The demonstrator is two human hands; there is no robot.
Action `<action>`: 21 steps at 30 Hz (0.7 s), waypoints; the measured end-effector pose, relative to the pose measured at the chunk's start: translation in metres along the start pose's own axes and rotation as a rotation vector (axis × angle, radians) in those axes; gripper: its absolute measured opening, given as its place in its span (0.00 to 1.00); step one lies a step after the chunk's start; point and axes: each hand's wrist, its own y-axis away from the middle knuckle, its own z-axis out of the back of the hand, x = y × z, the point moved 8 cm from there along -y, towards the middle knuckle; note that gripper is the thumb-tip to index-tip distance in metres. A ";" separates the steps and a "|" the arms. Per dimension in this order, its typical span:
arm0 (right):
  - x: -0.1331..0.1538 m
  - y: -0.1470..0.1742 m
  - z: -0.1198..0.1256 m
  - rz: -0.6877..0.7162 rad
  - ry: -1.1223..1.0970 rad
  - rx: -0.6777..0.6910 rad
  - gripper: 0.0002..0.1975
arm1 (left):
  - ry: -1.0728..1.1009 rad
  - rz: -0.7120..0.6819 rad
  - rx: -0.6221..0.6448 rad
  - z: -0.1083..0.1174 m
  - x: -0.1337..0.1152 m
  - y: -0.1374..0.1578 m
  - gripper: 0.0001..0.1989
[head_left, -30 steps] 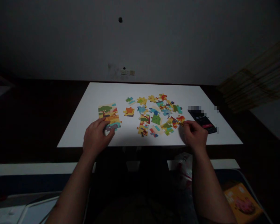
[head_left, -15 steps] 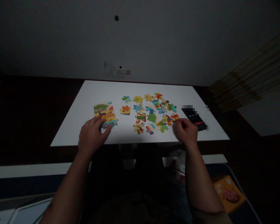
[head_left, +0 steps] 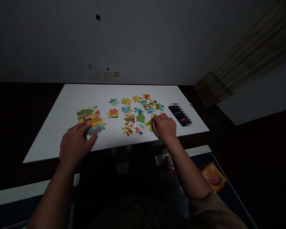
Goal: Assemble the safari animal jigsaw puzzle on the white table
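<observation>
The joined part of a jigsaw puzzle (head_left: 91,117), with a tree, yellow ground and a grey animal, lies on the left of the white table. My left hand (head_left: 75,143) rests at its lower left, thumb and fingers apart, fingertips touching its edge. Several loose puzzle pieces (head_left: 140,118) are spread over the middle. Above their right end is my right hand (head_left: 165,127), fingers curled down, covering some yellow and orange pieces; whatever its fingertips hold is hidden. One orange piece (head_left: 113,113) lies apart, between the joined part and the loose ones.
A dark phone (head_left: 178,114) with a lit screen lies right of the pieces on the white table (head_left: 54,127). Below the table, at the lower right, an orange box (head_left: 214,178) sits on a dark blue surface. A wall with sockets (head_left: 111,73) stands behind.
The view has swung right, so everything sits further left. My right hand has moved left from beside the loose pieces to over them. My left hand stays at the joined part.
</observation>
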 end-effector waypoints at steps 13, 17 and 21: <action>0.030 -0.002 0.021 0.119 -0.014 0.078 0.11 | 0.008 -0.024 -0.073 0.008 -0.003 0.004 0.20; 0.040 -0.003 0.029 0.152 -0.068 0.116 0.13 | 0.119 -0.126 -0.325 0.038 -0.054 0.030 0.19; 0.065 0.001 0.038 0.150 -0.266 0.175 0.12 | 0.290 -0.555 -0.192 0.041 -0.172 0.057 0.27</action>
